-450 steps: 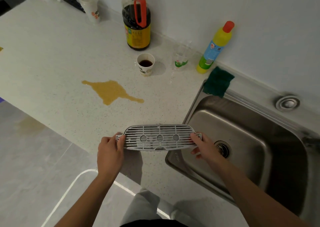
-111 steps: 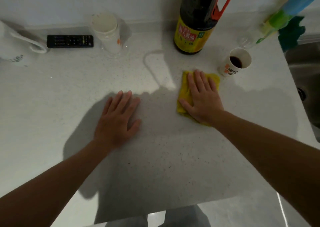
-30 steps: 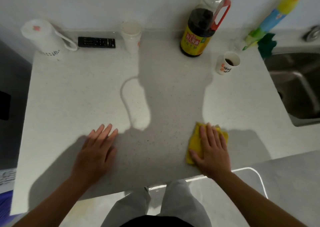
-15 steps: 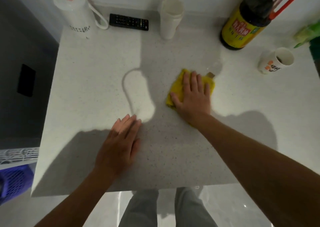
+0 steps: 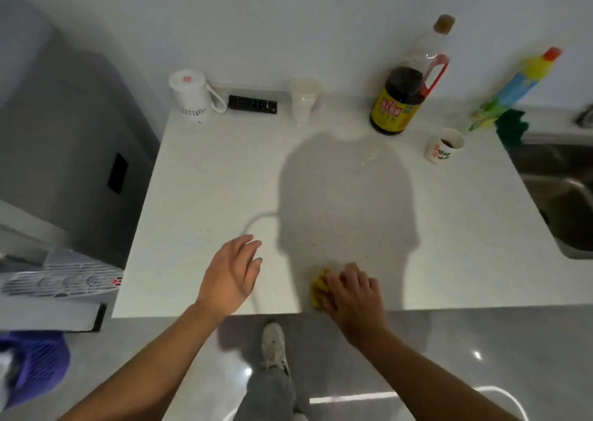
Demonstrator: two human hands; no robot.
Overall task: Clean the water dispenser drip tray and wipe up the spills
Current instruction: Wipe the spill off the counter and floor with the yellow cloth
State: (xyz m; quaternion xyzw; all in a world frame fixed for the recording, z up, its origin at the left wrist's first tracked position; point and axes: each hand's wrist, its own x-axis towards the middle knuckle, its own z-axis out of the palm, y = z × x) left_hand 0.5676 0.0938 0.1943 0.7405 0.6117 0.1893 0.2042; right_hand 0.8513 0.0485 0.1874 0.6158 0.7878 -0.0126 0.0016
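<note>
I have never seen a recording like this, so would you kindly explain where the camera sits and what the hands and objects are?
No machine: one wide-angle camera on a person's head looks down at their bare hands. The right hand grips a bunched yellow cloth near the front edge of the white countertop; the left hand is open, holding nothing. At the back are a white lidded jug, a black remote control and a dark sauce bottle. The grey slotted drip tray lies lower left.

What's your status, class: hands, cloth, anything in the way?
Left hand open over counter. Right hand bunches yellow cloth at front edge. Drip tray off left. Paper cup, sauce bottle far back.
</note>
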